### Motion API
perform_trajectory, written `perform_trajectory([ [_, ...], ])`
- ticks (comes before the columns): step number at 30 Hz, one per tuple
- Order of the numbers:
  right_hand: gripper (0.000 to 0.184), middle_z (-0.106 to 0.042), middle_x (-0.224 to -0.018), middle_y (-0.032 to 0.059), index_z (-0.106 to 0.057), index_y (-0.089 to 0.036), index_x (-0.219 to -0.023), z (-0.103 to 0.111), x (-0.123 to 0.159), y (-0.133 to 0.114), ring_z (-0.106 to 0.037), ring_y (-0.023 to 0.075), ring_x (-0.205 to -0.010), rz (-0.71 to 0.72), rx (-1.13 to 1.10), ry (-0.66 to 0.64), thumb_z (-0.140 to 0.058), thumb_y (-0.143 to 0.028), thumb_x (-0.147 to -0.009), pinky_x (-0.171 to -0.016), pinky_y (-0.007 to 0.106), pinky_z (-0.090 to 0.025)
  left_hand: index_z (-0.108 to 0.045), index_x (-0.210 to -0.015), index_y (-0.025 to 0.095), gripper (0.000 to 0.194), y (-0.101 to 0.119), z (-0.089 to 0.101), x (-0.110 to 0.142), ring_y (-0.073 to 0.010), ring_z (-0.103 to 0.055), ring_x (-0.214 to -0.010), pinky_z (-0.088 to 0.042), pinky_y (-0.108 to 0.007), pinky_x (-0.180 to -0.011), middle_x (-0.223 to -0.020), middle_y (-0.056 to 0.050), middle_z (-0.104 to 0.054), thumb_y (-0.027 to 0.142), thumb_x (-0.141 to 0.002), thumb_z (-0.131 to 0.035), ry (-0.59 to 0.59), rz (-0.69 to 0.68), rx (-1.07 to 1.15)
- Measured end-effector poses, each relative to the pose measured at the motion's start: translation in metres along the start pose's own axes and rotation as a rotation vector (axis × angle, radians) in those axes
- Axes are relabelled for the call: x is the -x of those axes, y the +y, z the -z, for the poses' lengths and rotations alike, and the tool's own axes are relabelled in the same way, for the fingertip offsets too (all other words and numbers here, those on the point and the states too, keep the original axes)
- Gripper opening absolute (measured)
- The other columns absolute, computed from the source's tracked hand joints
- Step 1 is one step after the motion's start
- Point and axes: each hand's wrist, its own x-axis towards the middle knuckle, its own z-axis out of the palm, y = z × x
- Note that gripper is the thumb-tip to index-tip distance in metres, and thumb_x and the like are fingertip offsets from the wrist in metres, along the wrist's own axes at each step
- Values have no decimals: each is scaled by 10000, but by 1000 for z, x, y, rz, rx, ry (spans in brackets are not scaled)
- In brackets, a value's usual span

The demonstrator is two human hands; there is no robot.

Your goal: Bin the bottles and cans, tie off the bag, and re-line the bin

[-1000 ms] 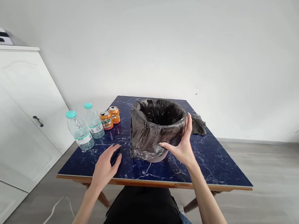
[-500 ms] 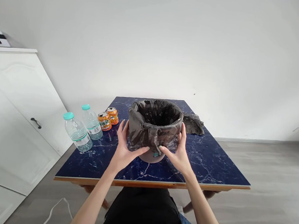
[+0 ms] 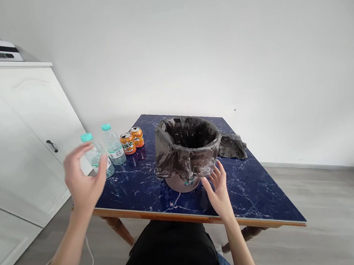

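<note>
A small round bin lined with a dark grey plastic bag (image 3: 187,152) stands in the middle of a dark blue marbled table (image 3: 253,191). My right hand (image 3: 219,192) hovers just in front of the bin's right side, fingers spread, holding nothing. My left hand (image 3: 83,181) is raised at the table's left edge, fingers apart and curved, right in front of the nearer of two water bottles (image 3: 94,154). It holds nothing that I can see.
A second water bottle (image 3: 112,144) and two orange cans (image 3: 128,143) stand at the table's left. A loose dark bag (image 3: 232,146) lies behind the bin on the right. A white cabinet (image 3: 21,133) with black handles stands at the left. The floor is grey.
Both hands have let go of the bag-lined bin. My left hand swung out to the left towards the nearer bottle; my right hand drew back a little and opened.
</note>
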Motion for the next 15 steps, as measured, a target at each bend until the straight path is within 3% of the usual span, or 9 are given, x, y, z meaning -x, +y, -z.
perform_trajectory([
  [3,799,-467,-1679,187,-344,-305,-1664,-3,2,12,-484,361,-1550,-57,34,55,-622,-677,-1014,-1242,601,-452,-601,-1388,137,490,-34,-3,-31,-352,-558,-1441,-410,-583,-1240,-1493,-184,-634,402,-996,-728,77,-64,-162],
  [8,695,-560,-1604,177,-507,-261,-1542,-5,4,16,-540,359,-1506,-44,42,108,-636,-680,-1003,-1200,555,-516,-611,-1397,126,572,-76,-15,-60,-374,-592,-1391,-403,-598,-1232,-1434,-161,-694,427,-927,-733,-51,84,-320],
  [12,628,-623,-1537,169,-563,-251,-1453,-2,3,17,-591,347,-1461,-85,-1,142,-619,-688,-1007,-1186,525,-537,-631,-1407,166,565,-76,-12,-56,-401,-684,-1261,-498,-590,-1136,-1327,-147,-762,493,-947,-661,-246,196,-381],
  [15,590,-643,-1514,163,-577,-256,-1419,-1,3,19,-607,338,-1444,-88,-16,151,-623,-678,-1009,-1182,521,-540,-637,-1391,210,525,-60,-4,-44,-376,-732,-1166,-543,-548,-1077,-1248,-119,-792,506,-957,-635,-235,206,-378],
])
